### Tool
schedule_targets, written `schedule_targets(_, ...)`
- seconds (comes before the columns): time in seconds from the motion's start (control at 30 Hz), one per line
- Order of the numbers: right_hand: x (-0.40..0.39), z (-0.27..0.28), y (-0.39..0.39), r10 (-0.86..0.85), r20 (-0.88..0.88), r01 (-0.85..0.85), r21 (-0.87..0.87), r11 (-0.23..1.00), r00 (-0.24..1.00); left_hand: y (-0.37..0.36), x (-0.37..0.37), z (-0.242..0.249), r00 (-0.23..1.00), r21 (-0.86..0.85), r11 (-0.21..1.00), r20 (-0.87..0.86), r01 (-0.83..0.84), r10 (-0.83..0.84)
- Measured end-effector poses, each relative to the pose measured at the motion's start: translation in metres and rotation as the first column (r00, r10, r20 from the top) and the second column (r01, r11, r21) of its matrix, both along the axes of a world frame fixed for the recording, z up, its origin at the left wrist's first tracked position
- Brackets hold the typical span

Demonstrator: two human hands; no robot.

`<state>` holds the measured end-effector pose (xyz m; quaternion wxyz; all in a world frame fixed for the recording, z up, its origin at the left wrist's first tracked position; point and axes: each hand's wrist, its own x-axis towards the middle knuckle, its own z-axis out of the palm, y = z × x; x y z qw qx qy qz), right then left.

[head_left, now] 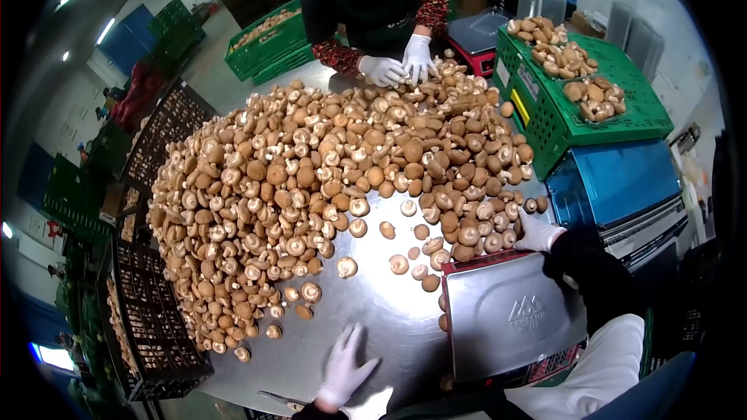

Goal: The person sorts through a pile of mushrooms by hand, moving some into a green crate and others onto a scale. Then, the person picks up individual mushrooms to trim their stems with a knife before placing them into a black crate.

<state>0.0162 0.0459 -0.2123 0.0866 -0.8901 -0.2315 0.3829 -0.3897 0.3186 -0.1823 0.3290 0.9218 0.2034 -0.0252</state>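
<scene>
My left hand, in a white glove, is over the bare metal table at the near edge, fingers apart and holding nothing. Close by lies a thin metal tool, partly hidden at the frame's lower edge. My right hand, also gloved, is at the right end of a large heap of brown mushrooms. Its fingers are spread against the outer mushrooms, just beyond a scale with a silver pan. Nothing shows lifted in it.
Across the table, a co-worker's gloved hands touch the heap. A green crate at right carries filled mushroom trays. Another scale stands behind it. Black crates line the left side; green crates stand behind.
</scene>
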Motion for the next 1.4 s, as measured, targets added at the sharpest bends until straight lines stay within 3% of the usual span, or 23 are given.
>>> schedule_targets(0.07,-0.002,-0.022,0.006,0.003,0.21,-0.019,0.075,0.997,0.978,-0.009,0.048,-0.041,0.992,0.074,0.993,0.082,0.089,-0.095)
schedule_targets(0.1,-0.001,-0.026,0.013,0.013,0.209,-0.01,-0.017,1.0,0.978,-0.013,0.07,-0.061,0.982,0.19,0.965,0.029,0.179,-0.187)
schedule_targets(0.13,0.006,-0.057,0.011,0.012,0.262,-0.018,0.021,1.0,0.965,-0.021,0.091,-0.075,0.979,0.218,0.956,0.01,0.198,-0.205)
schedule_targets(0.27,0.002,-0.047,0.027,-0.045,0.233,0.028,0.073,0.997,0.971,-0.025,0.168,-0.096,0.963,0.098,0.994,0.259,0.047,-0.071)
schedule_targets(0.3,0.002,-0.052,0.028,-0.066,0.231,0.043,0.101,0.994,0.971,-0.016,0.184,-0.103,0.977,0.094,0.99,0.171,0.109,-0.124)
schedule_targets(0.33,0.001,-0.053,0.031,-0.086,0.228,0.057,0.13,0.99,0.97,-0.017,0.198,-0.092,0.955,0.228,0.961,0.213,0.157,-0.206)
schedule_targets(0.37,0.001,-0.054,0.033,-0.085,0.21,0.056,0.142,0.988,0.974,-0.013,0.21,-0.096,0.949,0.243,0.949,0.195,0.199,-0.249)
schedule_targets(0.4,0.002,-0.054,0.035,-0.077,0.216,0.063,0.071,0.995,0.973,-0.009,0.222,-0.1,0.94,0.258,0.936,0.176,0.241,-0.291)
schedule_targets(0.43,0.004,-0.051,0.035,-0.114,0.187,0.091,0.123,0.988,0.976,-0.006,0.231,-0.095,0.939,0.191,0.962,0.246,0.196,-0.24)
schedule_targets(0.47,0.003,-0.051,0.035,-0.15,0.151,0.123,0.174,0.977,0.977,0.002,0.253,-0.103,0.882,0.192,0.975,0.431,0.115,-0.19)
schedule_targets(0.53,0.002,-0.044,0.041,-0.232,0.107,0.195,0.276,0.941,0.967,0.002,0.283,-0.101,0.921,0.14,0.977,0.335,0.162,-0.201)
schedule_targets(0.6,0.004,-0.041,0.045,-0.325,0.035,0.286,0.393,0.874,0.945,0.002,0.305,-0.108,0.902,0.243,0.957,0.358,0.16,-0.242)
schedule_targets(0.67,0.011,-0.046,0.05,-0.355,0.037,0.308,0.417,0.855,0.934,0.004,0.314,-0.101,0.914,0.229,0.953,0.308,0.196,-0.262)
schedule_targets(0.73,0.016,-0.054,0.056,-0.387,0.028,0.336,0.442,0.832,0.922,0.01,0.33,-0.12,0.89,0.273,0.947,0.369,0.171,-0.267)
schedule_targets(0.93,0.056,-0.057,0.087,-0.458,0.023,0.374,0.543,0.752,0.889,0.017,0.38,-0.111,0.9,0.13,0.991,0.431,0.013,-0.068)
schedule_targets(1.0,0.07,-0.057,0.093,-0.469,0.101,0.349,0.536,0.768,0.877,0.016,0.394,-0.099,0.96,0.296,0.955,0.273,-0.027,-0.057)
schedule_targets(1.07,0.083,-0.049,0.093,-0.481,0.065,0.339,0.627,0.701,0.874,0.016,0.395,-0.087,0.982,0.312,0.95,0.178,0.012,-0.07)
schedule_targets(1.1,0.092,-0.053,0.093,-0.454,0.205,0.241,0.626,0.741,0.867,0.016,0.389,-0.078,0.985,0.298,0.954,0.149,0.043,-0.091)
schedule_targets(1.13,0.097,-0.054,0.092,-0.45,0.212,0.229,0.632,0.74,0.868,0.018,0.379,-0.071,0.974,0.241,0.966,0.175,0.097,-0.141)
schedule_targets(1.23,0.103,-0.037,0.089,-0.308,0.153,0.217,0.429,0.877,0.939,0.018,0.334,-0.069,0.912,0.177,0.957,0.303,0.23,-0.276)
schedule_targets(1.3,0.097,-0.022,0.087,-0.231,0.262,0.146,0.307,0.94,0.937,0.022,0.288,-0.065,0.859,0.042,0.948,0.412,0.315,-0.303)
schedule_targets(1.37,0.088,-0.004,0.083,-0.214,0.326,0.118,0.29,0.95,0.921,0.028,0.232,-0.062,0.88,-0.053,0.965,0.426,0.258,-0.212)
schedule_targets(1.4,0.079,0.018,0.081,-0.124,0.345,0.042,0.236,0.971,0.93,0.029,0.205,-0.057,0.886,-0.009,0.986,0.441,0.168,-0.147)
